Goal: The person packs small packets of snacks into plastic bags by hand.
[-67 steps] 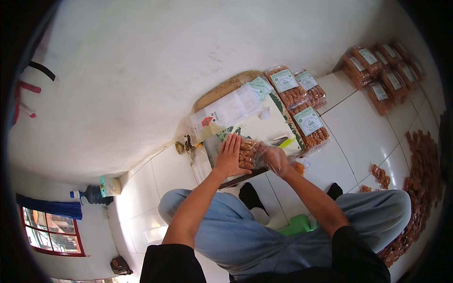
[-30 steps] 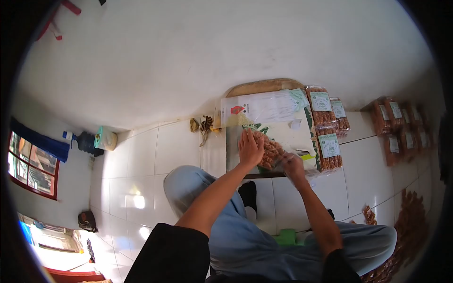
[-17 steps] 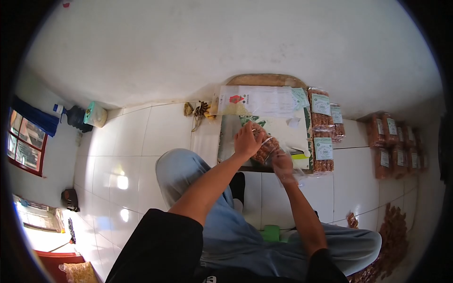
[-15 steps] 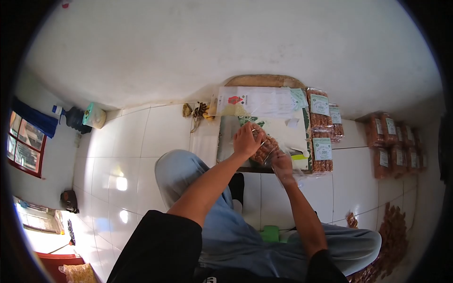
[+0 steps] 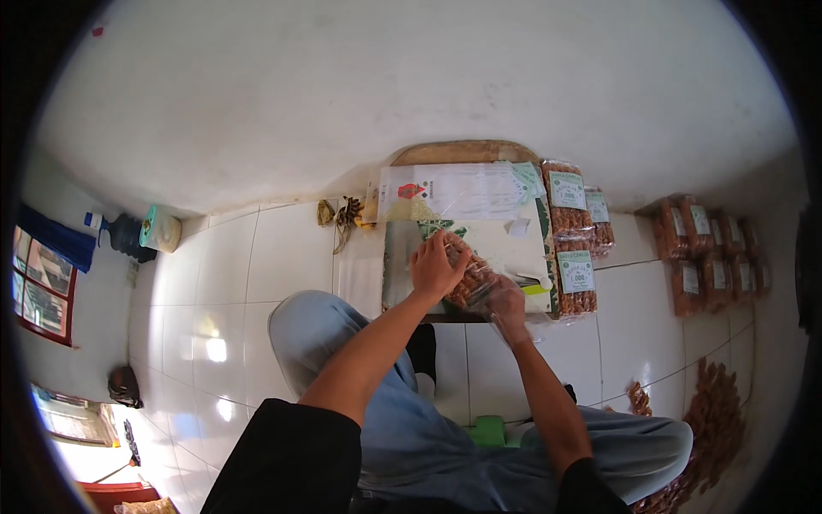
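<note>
A clear plastic bag filled with brown snack pieces (image 5: 467, 289) lies tilted over the front part of a low table (image 5: 505, 248). My left hand (image 5: 438, 265) is wrapped over the bag's upper left side. At the lower right end, my right hand (image 5: 505, 307) is closed on the loose plastic, which trails down past the wrist. Just right of that hand lies a yellow-green and white object (image 5: 536, 287) whose kind I cannot make out. Behind the hands are flat clear printed plastic bags (image 5: 467, 190) and a pale green label sheet (image 5: 526, 180).
Labelled snack packs (image 5: 575, 276) line the table's right edge. More filled packs (image 5: 704, 257) are stacked on the floor at right, near a loose heap of brown pieces (image 5: 717, 420). Bananas (image 5: 347, 214) lie left of the table. A green stool (image 5: 490, 431) shows between my legs.
The camera view has shifted slightly, so the table appears lower and further left. Both hands stay on the snack bag, with the right hand's fingers bunched at its loose end.
</note>
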Motion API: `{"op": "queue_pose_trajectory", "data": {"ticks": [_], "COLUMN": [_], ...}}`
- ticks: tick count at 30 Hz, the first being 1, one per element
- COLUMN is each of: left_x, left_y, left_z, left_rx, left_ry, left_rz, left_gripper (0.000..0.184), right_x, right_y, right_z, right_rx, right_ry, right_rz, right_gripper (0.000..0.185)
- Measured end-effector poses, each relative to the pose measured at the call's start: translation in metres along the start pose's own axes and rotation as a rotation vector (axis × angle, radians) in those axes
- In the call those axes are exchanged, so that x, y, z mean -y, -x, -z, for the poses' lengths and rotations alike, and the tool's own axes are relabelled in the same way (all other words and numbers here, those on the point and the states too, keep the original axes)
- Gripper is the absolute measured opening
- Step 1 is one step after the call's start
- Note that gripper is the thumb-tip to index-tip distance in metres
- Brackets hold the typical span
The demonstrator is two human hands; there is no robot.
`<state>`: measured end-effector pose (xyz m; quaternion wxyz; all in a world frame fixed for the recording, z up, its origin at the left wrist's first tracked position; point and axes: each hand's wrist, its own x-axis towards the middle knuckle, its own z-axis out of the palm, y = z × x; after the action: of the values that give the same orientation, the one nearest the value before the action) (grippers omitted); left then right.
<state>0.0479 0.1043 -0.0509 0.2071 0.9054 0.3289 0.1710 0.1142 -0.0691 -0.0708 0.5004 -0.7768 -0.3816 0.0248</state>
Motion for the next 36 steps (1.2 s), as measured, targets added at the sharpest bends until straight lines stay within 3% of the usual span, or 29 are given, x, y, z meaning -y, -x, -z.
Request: {"op": "queue_pose_trajectory", "data": {"ticks": [7,9,10,12,13,15,16,18,19,21,22,24,25,27,31,33,36], "left_x": [0.002,0.002,0.006,0.015,0.017,0.019,0.021,0.026,0.035,0.062,0.066,0.070,0.057,0.030,0.016,0.023,0.026], "left_y": [-0.001,-0.005,-0.006,-0.012,-0.016,-0.022,-0.023,-0.032,-0.043,-0.061,-0.063,-0.063,-0.058,-0.043,-0.016,-0.011,-0.007], "left_z": [-0.001,0.003,0.000,-0.003,-0.002,-0.001,-0.002,-0.003,-0.012,-0.029,-0.017,0.012,0.028,0.067,0.065,0.052,0.044], "left_rx": [-0.007,0.117,0.122,0.227,0.226,0.340,0.347,0.462,0.461,0.563,0.565,0.590,0.590,0.661,0.627,0.471,0.414], "left_ry": [-0.042,-0.063,-0.064,-0.065,-0.065,0.010,0.009,0.030,0.029,0.186,0.181,0.036,0.033,-0.513,-0.618,-0.327,-0.282], "left_rz": [-0.041,-0.005,-0.008,0.031,0.024,0.072,0.067,0.114,0.104,0.066,0.062,-0.341,-0.343,-0.775,-0.752,-0.741,-0.743], "left_gripper": [0.073,0.076,0.076,0.084,0.084,0.089,0.089,0.089,0.089,0.089,0.089,0.100,0.100,0.117,0.130,0.132,0.134], "right_x": [-0.038,-0.051,-0.044,-0.027,-0.020,-0.009,-0.004,0.001,-0.008,-0.031,-0.029,-0.026,-0.021,-0.009,-0.010,0.001,0.002], "right_y": [0.002,0.008,0.010,0.012,0.011,0.012,0.015,0.018,0.021,0.030,0.031,0.030,0.028,0.021,0.009,0.012,0.010], "right_z": [-0.036,-0.039,-0.028,-0.001,0.005,0.015,0.021,0.032,0.031,0.020,0.019,0.016,0.018,0.021,0.012,0.014,0.008], "right_rx": [-0.047,0.037,0.031,0.129,0.123,0.253,0.246,0.303,0.293,0.285,0.279,0.240,0.236,0.203,0.270,0.245,0.241], "right_ry": [0.272,-1.398,-1.398,-0.161,-0.159,-0.446,-0.446,-0.262,-0.260,0.030,0.028,0.073,0.071,0.162,0.002,-0.014,0.106], "right_rz": [-0.113,-0.379,-0.381,0.029,0.029,-0.478,-0.484,-0.279,-0.278,0.208,0.206,0.303,0.303,0.440,0.428,0.283,0.288], "right_gripper": [0.008,0.013,0.013,0.036,0.036,0.041,0.041,0.039,0.039,0.033,0.033,0.027,0.027,0.019,0.012,0.005,0.010]}}
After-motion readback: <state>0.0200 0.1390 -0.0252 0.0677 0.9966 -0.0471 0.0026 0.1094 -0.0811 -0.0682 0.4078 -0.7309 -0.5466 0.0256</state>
